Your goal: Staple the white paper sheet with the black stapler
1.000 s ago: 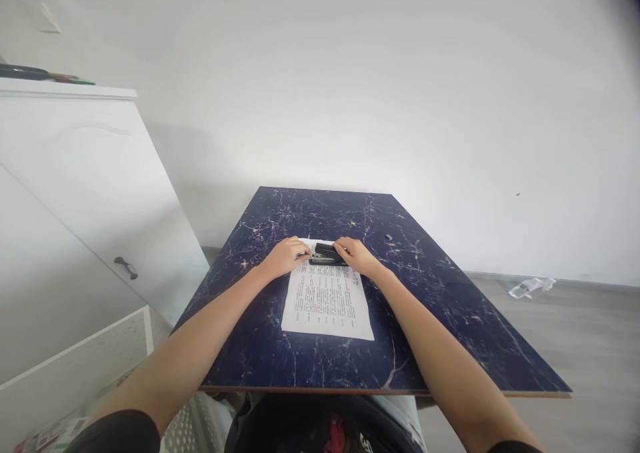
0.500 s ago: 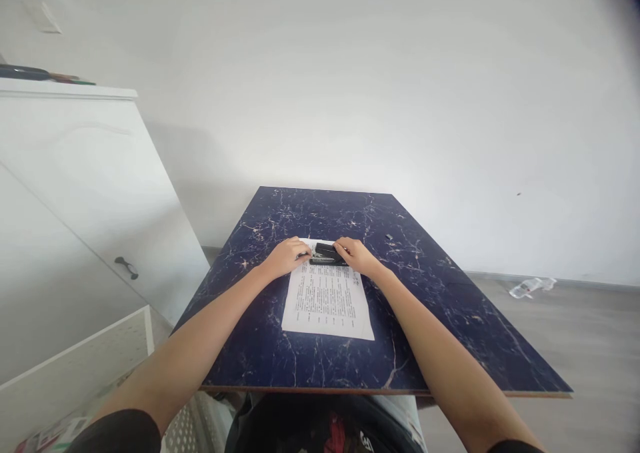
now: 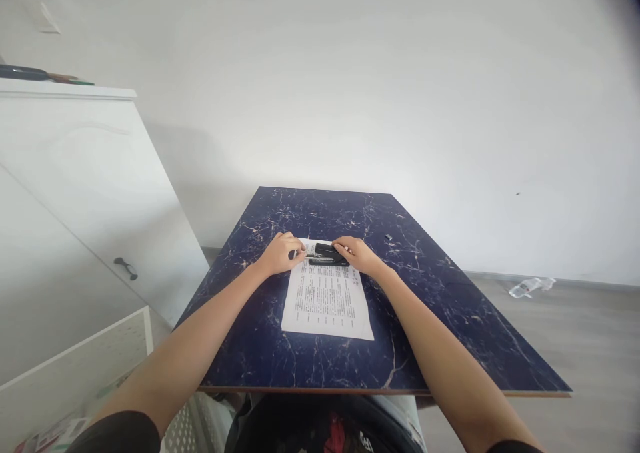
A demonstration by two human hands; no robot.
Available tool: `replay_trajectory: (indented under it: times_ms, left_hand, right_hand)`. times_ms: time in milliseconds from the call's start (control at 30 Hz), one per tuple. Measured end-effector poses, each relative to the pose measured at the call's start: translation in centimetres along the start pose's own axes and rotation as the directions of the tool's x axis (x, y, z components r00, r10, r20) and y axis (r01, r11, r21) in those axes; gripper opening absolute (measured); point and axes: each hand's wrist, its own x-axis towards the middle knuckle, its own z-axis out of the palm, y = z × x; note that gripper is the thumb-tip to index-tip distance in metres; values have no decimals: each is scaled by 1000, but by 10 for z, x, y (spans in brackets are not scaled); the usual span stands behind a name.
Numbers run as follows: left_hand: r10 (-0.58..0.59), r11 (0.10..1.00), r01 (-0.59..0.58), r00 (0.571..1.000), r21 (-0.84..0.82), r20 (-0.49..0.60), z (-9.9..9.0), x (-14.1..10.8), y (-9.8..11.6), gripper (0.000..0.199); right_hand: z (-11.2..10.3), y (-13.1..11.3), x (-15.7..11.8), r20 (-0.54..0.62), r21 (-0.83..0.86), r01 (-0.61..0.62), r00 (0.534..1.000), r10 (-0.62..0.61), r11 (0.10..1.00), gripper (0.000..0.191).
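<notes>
A black stapler [image 3: 326,261] lies crosswise over the top part of a printed paper sheet [image 3: 325,299]. My right hand [image 3: 357,253] is closed round its right end, fingers over the top. From the stapler's left end a thin metal slide [image 3: 310,256] sticks out. My left hand [image 3: 283,253] pinches the outer end of this slide, and a small dark part shows between thumb and fingers. The fingertips partly hide the slide's end.
The sheet lies on a dark blue marbled table [image 3: 330,366]. A small dark piece [image 3: 389,237] sits beyond my right hand. To the left stand a white cabinet [image 3: 90,173] and a white perforated bin [image 3: 147,326]. Clear plastic [image 3: 531,287] lies on the floor at right.
My left hand has moved a little to the left, drawing the metal slide further out of the stapler. The right hand stays on the stapler.
</notes>
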Motion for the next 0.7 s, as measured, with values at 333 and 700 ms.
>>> replay_trajectory:
  times_ms: [333, 700]
  left_hand:
    - [-83, 955, 107, 992, -275, 97, 0, -7, -27, 33]
    - [-105, 965, 130, 987, -227, 119, 4, -5, -25, 24]
  right_hand:
    - [-9, 4, -5, 155, -4, 3, 988, -2, 1000, 51]
    - [-20, 12, -7, 215, 8, -14, 977, 12, 1000, 45]
